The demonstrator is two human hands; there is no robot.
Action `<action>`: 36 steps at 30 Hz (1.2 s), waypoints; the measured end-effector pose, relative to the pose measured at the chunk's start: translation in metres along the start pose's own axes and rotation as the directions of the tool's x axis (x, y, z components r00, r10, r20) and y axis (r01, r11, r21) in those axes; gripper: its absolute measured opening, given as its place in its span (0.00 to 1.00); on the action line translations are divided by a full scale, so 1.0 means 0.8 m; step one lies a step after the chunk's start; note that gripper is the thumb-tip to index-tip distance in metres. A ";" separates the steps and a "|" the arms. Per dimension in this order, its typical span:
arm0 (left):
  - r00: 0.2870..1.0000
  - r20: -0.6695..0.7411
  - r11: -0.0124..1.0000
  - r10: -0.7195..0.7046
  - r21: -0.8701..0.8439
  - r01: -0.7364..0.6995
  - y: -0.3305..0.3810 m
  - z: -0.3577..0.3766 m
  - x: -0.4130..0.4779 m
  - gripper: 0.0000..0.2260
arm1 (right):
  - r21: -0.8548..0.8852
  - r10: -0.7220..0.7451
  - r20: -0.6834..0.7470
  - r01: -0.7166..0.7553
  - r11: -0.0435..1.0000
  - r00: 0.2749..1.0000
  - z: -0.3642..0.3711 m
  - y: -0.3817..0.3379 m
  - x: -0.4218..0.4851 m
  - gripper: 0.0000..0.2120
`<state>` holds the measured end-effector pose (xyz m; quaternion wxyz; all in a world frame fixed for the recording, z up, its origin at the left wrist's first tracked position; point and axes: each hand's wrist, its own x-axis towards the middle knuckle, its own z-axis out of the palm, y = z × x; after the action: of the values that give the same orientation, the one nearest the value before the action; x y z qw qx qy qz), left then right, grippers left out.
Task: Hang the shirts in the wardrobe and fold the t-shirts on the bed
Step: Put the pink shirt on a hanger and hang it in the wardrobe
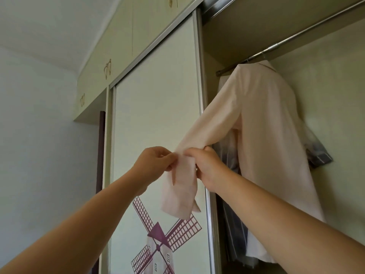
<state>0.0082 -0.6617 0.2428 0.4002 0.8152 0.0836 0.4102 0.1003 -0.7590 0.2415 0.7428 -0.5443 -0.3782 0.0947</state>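
Observation:
A pale pink shirt (270, 123) hangs on a hanger from the metal rail (296, 34) inside the open wardrobe. Its long sleeve (207, 123) is stretched out to the left toward me. My left hand (154, 163) pinches the sleeve near the cuff from the left. My right hand (207, 167) grips the same sleeve from the right, just above the cuff (179, 192), which droops down between my hands. Behind the pink shirt hangs a grey striped shirt (235, 230), mostly hidden.
The sliding wardrobe door (158, 107) with a purple windmill picture (160, 240) stands to the left of the opening. Pale green upper cabinets (118, 56) run above it. A plain wall (39, 135) is further left.

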 end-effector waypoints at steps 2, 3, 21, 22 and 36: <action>0.996 -0.077 0.999 -0.047 -0.014 0.046 -0.006 0.009 0.008 0.05 | 0.106 0.030 -0.025 -0.028 0.994 0.999 -0.007 0.000 0.003 0.11; 0.994 -0.070 0.996 -0.084 -0.037 0.082 -0.008 0.012 0.011 0.06 | 0.154 0.044 -0.021 -0.040 0.987 0.999 -0.012 0.000 0.004 0.12; 0.918 0.397 0.979 0.006 0.186 -0.087 -0.047 0.027 -0.011 0.58 | 0.280 0.102 -0.046 -0.085 0.956 0.994 -0.040 -0.001 0.002 0.07; 0.918 0.392 0.952 0.054 0.257 -0.166 -0.049 0.030 -0.015 0.59 | 0.300 0.098 -0.048 -0.079 0.951 0.994 -0.037 -0.002 0.000 0.08; 0.894 0.024 0.651 0.448 0.676 -0.345 -0.065 -0.001 -0.059 0.08 | 0.415 0.043 -0.037 -0.024 0.910 0.998 -0.024 0.003 -0.012 0.06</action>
<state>-0.0131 -0.6481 0.1773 -0.0236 0.8693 0.0722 0.4885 0.1067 -0.7775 0.2326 0.8479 -0.3829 -0.3233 0.1732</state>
